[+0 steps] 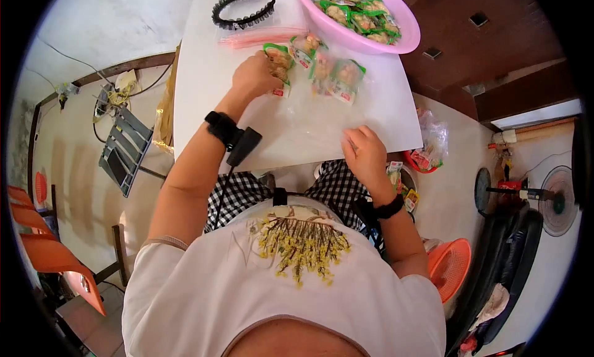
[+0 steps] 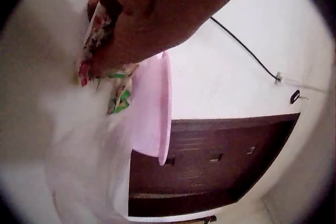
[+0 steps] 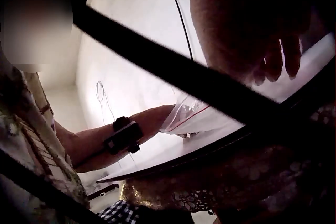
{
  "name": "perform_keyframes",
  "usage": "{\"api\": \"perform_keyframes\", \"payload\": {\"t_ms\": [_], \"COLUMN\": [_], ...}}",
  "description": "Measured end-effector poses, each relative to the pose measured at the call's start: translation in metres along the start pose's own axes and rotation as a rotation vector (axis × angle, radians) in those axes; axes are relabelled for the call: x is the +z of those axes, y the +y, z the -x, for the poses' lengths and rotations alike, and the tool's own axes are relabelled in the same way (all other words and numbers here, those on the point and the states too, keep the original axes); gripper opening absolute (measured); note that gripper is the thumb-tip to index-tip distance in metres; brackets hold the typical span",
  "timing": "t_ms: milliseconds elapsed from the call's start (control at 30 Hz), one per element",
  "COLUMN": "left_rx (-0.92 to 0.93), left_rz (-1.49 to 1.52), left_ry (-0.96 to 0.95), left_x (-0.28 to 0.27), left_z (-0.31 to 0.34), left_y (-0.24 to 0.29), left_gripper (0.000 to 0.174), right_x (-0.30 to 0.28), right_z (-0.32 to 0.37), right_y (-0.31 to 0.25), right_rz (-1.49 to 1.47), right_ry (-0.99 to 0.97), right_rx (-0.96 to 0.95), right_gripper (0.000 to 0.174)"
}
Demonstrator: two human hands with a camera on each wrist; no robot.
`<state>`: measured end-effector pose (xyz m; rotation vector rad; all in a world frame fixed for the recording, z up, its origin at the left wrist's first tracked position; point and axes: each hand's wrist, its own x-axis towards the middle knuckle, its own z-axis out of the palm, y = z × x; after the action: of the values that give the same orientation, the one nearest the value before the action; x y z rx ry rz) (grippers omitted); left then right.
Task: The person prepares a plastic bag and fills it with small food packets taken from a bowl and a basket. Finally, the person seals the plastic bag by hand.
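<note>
My left hand (image 1: pixel 255 76) grips a small clear snack packet (image 1: pixel 279 58) with green ends and tan pieces inside, over the upper left of the white table. The left wrist view shows the same packet (image 2: pixel 95 35) pinched in the fingers. Right of it lie several similar packets (image 1: pixel 346 78). A clear plastic bag (image 1: pixel 306 118) lies in front of them. Near the table's front edge, my right hand (image 1: pixel 365 156) pinches the bag's right side, its other fingers hanging loose. A red zip line shows on the bag (image 3: pixel 191 116) in the right wrist view.
A pink basin (image 1: pixel 408 38) full of packets stands at the table's (image 1: pixel 204 109) back right. Flat bags with pink-red edges (image 1: pixel 263 38) and a black headband (image 1: pixel 243 10) lie at the back left. Beside the table's right edge is a red container (image 1: pixel 424 162).
</note>
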<state>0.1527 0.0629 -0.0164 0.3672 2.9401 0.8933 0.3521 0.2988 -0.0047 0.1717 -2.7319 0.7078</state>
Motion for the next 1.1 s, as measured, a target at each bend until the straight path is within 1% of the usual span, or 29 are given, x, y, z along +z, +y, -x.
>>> {"api": "perform_keyframes", "payload": {"t_ms": [33,67,100,200,233,333,433,467,500,533,600,700,800,833,967,1033,1100], "left_rx": [-0.008,-0.018,-0.034,-0.082,-0.093,-0.053,-0.046,-0.067,-0.098,-0.223,-0.279,-0.349,-0.388,-0.384,-0.390,-0.342,-0.291], "left_rz": [0.072,0.143,0.171,0.324,0.349,0.798,1.247,1.242,1.329,1.440,1.364,1.253,1.248,1.240,1.286,1.244,1.152], "left_ry": [0.002,0.002,0.013,0.063,0.070,0.018,-0.263,-0.408,-0.520,-0.687,-0.891,-0.965,-0.993,-1.067,-1.085,-1.077,-1.065], "left_x": [-0.002,-0.009,-0.020,-0.035,-0.038,-0.066,-0.083,-0.083,-0.078,-0.069,-0.049,-0.040,-0.029,-0.028,-0.015,-0.007,-0.004], "left_z": [0.000,0.005,0.014,0.033,0.039,0.074,0.120,0.129,0.142,0.150,0.155,0.156,0.150,0.146,0.137,0.132,0.127], "left_y": [-0.012,-0.011,-0.011,-0.033,-0.043,-0.043,-0.025,-0.024,-0.013,-0.004,-0.002,0.015,0.023,0.023,0.039,0.047,0.058], "left_gripper": [0.054,0.053,0.043,0.044,0.038,0.039,0.046,0.052,0.053,0.056,0.053,0.044,0.036,0.045,0.042,0.042,0.043], "right_x": [0.002,0.004,0.005,0.009,0.009,0.009,0.007,0.007,0.006,0.006,0.005,0.002,-0.007,-0.009,-0.016,-0.020,-0.025], "right_z": [-0.002,-0.004,-0.006,-0.008,-0.010,-0.014,-0.019,-0.020,-0.022,-0.022,-0.022,-0.018,-0.012,-0.010,-0.003,0.001,0.002], "right_y": [-0.002,-0.005,-0.008,-0.016,-0.019,-0.024,-0.031,-0.034,-0.036,-0.038,-0.042,-0.048,-0.049,-0.048,-0.045,-0.040,-0.036], "right_rz": [-0.019,-0.022,-0.027,-0.051,-0.060,-0.034,-0.036,-0.035,-0.034,-0.033,-0.032,-0.009,0.013,0.018,-0.023,-0.056,-0.036], "right_ry": [0.016,0.022,0.026,0.018,0.015,0.008,0.034,0.040,0.047,0.054,0.067,0.080,0.072,0.067,0.042,0.025,-0.042], "right_rx": [-0.002,-0.011,-0.019,-0.026,-0.027,-0.028,-0.005,-0.004,-0.005,-0.008,-0.019,-0.035,-0.041,-0.042,-0.047,-0.051,-0.081], "right_gripper": [0.010,0.009,0.009,0.009,0.009,0.011,0.013,0.013,0.013,0.013,0.011,0.008,0.007,0.007,0.007,0.009,0.013]}}
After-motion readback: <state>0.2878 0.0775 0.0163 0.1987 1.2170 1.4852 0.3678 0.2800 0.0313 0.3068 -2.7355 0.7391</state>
